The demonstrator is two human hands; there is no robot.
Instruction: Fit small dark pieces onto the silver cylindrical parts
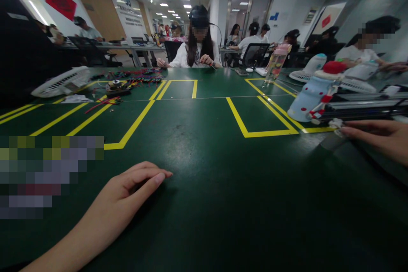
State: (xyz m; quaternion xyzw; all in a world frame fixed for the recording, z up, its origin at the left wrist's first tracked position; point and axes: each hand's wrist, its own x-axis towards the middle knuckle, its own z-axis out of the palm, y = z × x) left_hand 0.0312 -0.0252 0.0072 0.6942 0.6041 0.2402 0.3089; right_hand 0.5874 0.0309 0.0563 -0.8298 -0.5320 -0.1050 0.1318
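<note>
On the near part of the green table (204, 221), my left hand (137, 187) rests with thumb and fingers pressed together. Nothing shows between its fingertips. At the right edge of the view, my right hand (379, 136) pinches a small whitish, crumpled-looking piece (336, 123) between thumb and fingers. A blurred translucent part hangs below that piece, and its kind cannot be made out. Just behind it stands a light blue bottle (302, 97) with a red top, close to my right hand.
Yellow tape lines (270, 134) mark the table. Tangled wires (143, 77) and a white slotted device (62, 82) lie back left. A clear bottle with a pink lid (276, 63) and dark metal bars (366, 104) are on the right. Opposite sits a person (199, 51) with both hands raised.
</note>
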